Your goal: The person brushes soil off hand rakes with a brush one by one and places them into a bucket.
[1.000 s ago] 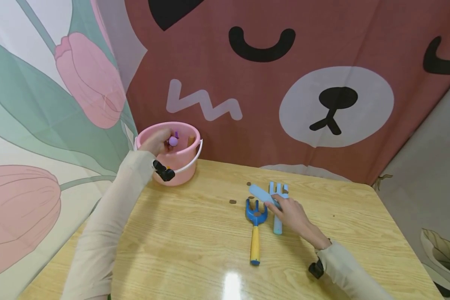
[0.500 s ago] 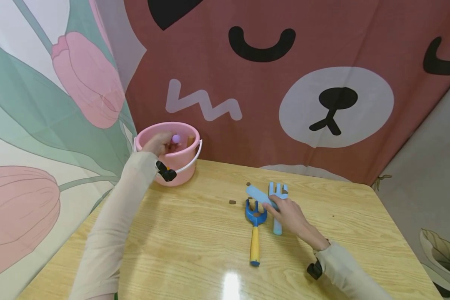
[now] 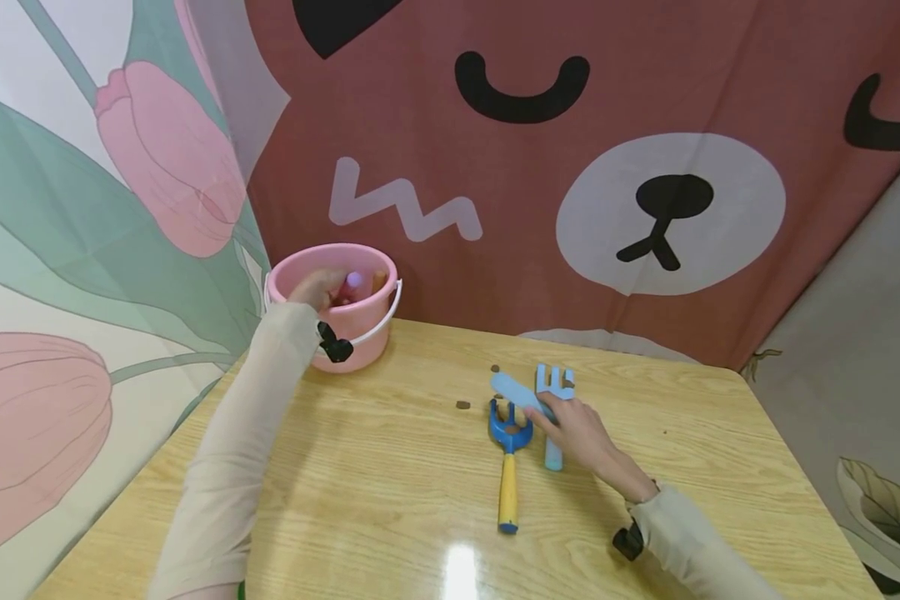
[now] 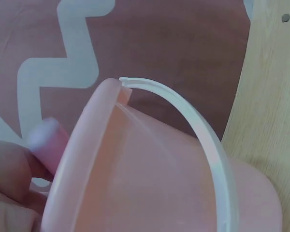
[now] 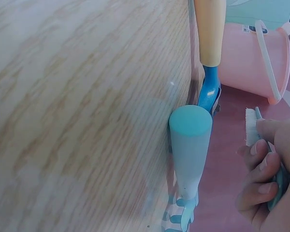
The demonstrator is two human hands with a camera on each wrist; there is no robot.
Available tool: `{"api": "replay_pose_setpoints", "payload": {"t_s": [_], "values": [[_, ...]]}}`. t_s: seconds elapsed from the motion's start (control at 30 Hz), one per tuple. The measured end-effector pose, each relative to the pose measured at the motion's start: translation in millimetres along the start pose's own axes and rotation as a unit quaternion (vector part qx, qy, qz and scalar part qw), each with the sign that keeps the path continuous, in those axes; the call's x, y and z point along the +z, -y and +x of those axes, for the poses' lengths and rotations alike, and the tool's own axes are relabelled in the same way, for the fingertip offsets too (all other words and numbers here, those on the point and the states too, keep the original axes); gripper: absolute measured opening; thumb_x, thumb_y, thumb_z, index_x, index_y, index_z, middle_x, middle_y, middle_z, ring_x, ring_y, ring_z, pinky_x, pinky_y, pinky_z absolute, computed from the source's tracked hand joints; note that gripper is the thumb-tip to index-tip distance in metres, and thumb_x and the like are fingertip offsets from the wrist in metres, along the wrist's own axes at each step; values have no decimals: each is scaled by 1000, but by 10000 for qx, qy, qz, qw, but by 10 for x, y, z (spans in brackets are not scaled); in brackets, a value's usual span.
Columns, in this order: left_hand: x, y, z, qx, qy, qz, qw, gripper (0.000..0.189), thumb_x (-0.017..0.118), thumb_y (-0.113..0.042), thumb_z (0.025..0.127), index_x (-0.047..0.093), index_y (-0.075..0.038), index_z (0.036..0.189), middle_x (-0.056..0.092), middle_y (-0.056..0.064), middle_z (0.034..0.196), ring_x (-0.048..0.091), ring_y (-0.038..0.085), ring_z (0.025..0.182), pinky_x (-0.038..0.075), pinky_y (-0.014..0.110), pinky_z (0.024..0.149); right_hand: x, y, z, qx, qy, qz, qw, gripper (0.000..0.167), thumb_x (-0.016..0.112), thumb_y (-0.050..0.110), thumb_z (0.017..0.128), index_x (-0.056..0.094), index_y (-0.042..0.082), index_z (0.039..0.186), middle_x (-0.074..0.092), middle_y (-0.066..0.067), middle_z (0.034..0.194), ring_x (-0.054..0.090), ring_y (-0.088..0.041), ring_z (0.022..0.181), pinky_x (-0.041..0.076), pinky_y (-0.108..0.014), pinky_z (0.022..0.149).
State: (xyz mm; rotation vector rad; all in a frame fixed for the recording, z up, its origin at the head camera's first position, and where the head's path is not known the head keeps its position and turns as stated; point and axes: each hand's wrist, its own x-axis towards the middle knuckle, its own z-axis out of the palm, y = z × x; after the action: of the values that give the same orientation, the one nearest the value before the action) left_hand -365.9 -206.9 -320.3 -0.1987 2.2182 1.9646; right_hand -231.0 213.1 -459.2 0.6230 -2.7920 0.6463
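Observation:
My left hand (image 3: 318,290) reaches over the rim into a pink bucket (image 3: 360,333). Its curled fingers (image 4: 9,164) are against a pink handle with a rounded lilac end (image 4: 47,137); the rest of that piece is hidden inside the bucket. A light blue brush (image 3: 513,392) is gripped in my right hand (image 3: 588,429), and its white bristles (image 5: 251,126) show in the right wrist view. Under that hand lies a light blue toy rake (image 3: 554,454). Left of it, a toy fork with a blue head (image 3: 510,429) and yellow handle (image 3: 508,492) lies on the wooden table.
A white bail handle (image 3: 382,323) hangs down the bucket's front. Inside stands an orange-brown piece (image 3: 378,281). Small brown bits (image 3: 462,405) lie scattered near the tools. A bear-print cloth (image 3: 525,208) hangs behind the table (image 3: 375,500).
My left hand has shifted slightly right inside the bucket, and the lilac end moved right with it. My right hand and brush have barely moved.

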Motion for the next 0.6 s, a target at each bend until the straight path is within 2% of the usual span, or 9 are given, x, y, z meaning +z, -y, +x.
{"api": "replay_pose_setpoints", "payload": {"t_s": [0.1, 0.23, 0.33, 0.4, 0.5, 0.6], "values": [[-36, 65, 25, 436, -82, 295, 9986, 26, 43, -1, 86, 48, -6, 60, 48, 4, 64, 43, 18, 62, 32, 22, 50, 1, 2, -5, -10, -24, 20, 10000, 39, 60, 32, 100, 64, -1, 121, 39, 10, 48, 28, -4, 39, 25, -22, 40], [-41, 77, -4, 755, -265, 689, 9944, 29, 45, -1, 84, 46, -11, 57, 43, 1, 60, 39, 18, 60, 28, 23, 50, -1, -4, -6, -11, -48, 24, 10000, 41, 60, 33, 100, 64, -1, 122, 38, 10, 48, 26, -3, 39, 24, -22, 40], [2, 43, -70, 713, -384, 840, 9932, 24, 49, -4, 86, 54, -13, 64, 46, -3, 62, 43, 15, 63, 31, 23, 53, -2, -13, -5, 2, -47, 29, 10000, 43, 60, 34, 100, 64, -2, 122, 38, 10, 48, 26, -3, 39, 25, -22, 40], [24, 24, -100, 800, -396, 990, 9911, 23, 49, -5, 87, 55, -15, 67, 46, -5, 63, 43, 14, 62, 33, 23, 54, -3, -17, -5, 5, -45, 25, 10000, 43, 60, 34, 100, 64, -2, 122, 38, 10, 48, 26, -3, 39, 25, -22, 40], [71, 18, -191, 794, -385, 853, 9924, 24, 50, -7, 88, 52, -16, 66, 43, -5, 64, 41, 15, 65, 32, 25, 57, -5, -18, -7, -4, -51, 31, 10000, 43, 60, 34, 100, 64, -3, 122, 38, 11, 48, 27, -3, 39, 25, -22, 40], [114, 22, -263, 791, -364, 716, 9936, 23, 51, -9, 90, 49, -16, 69, 44, -4, 69, 41, 18, 74, 35, 28, 67, -4, -21, -11, -25, -69, 34, 10000, 41, 61, 32, 100, 64, -3, 122, 38, 11, 47, 26, -2, 38, 25, -22, 39]]}}
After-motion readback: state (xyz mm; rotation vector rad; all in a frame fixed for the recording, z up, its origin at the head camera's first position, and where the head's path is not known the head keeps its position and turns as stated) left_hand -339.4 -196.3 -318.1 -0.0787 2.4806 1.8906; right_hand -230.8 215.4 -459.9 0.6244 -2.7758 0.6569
